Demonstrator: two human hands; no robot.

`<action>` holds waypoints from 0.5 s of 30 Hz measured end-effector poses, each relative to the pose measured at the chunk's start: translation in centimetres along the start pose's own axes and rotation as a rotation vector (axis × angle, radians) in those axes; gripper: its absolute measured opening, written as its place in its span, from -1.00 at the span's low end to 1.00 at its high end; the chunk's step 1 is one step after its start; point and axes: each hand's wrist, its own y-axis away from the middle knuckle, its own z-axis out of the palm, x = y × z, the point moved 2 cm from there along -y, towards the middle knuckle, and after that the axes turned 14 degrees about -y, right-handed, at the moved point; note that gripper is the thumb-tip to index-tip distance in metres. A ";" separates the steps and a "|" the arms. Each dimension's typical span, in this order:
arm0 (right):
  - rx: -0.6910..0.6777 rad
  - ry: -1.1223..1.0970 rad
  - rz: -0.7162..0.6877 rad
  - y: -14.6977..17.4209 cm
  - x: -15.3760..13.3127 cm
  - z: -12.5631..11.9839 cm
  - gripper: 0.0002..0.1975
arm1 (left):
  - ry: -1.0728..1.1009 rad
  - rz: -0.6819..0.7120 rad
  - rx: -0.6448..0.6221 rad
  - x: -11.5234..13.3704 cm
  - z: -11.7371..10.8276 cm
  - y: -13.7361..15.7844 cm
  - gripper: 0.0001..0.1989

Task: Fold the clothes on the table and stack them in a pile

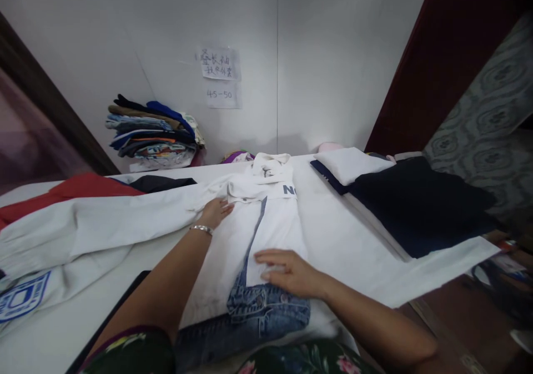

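A white and blue denim jacket (281, 224) lies before me, partly folded, its white collar (272, 166) at the far end and its denim hem (270, 307) close to my body. Dark lettering shows on its upper right part. My left hand (215, 213), a silver bracelet at its wrist, rests with fingers stretched out on white cloth at the jacket's left edge. Over the lower white panel, just above the denim hem, lies my right hand (291, 273), fingers extended and slightly apart. Neither hand grips anything visible.
A tall pile of folded clothes (156, 132) stands back left against the wall. White cloth with a blue print (25, 296) and red cloth (75, 193) spread leftward. At right lie dark folded garments (416, 202) and a white one (353, 166). Handwritten paper signs (220, 63) hang on the wall.
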 end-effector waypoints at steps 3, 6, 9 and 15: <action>0.035 0.378 0.016 0.4 -0.2 -2.1 -0.50 | -0.103 0.087 -0.006 -1.3 0.5 1.9 -0.78; -0.087 0.648 0.171 1.3 2.0 -2.0 -0.41 | -0.234 0.154 -0.091 -3.2 1.7 4.8 -0.79; -0.110 0.734 0.195 2.6 3.6 -1.3 -0.40 | -0.526 0.281 -0.178 -5.1 3.0 7.9 -0.71; -0.060 0.719 0.187 4.4 3.6 -1.5 -0.42 | -0.898 0.423 -0.282 -6.7 3.6 12.4 -0.45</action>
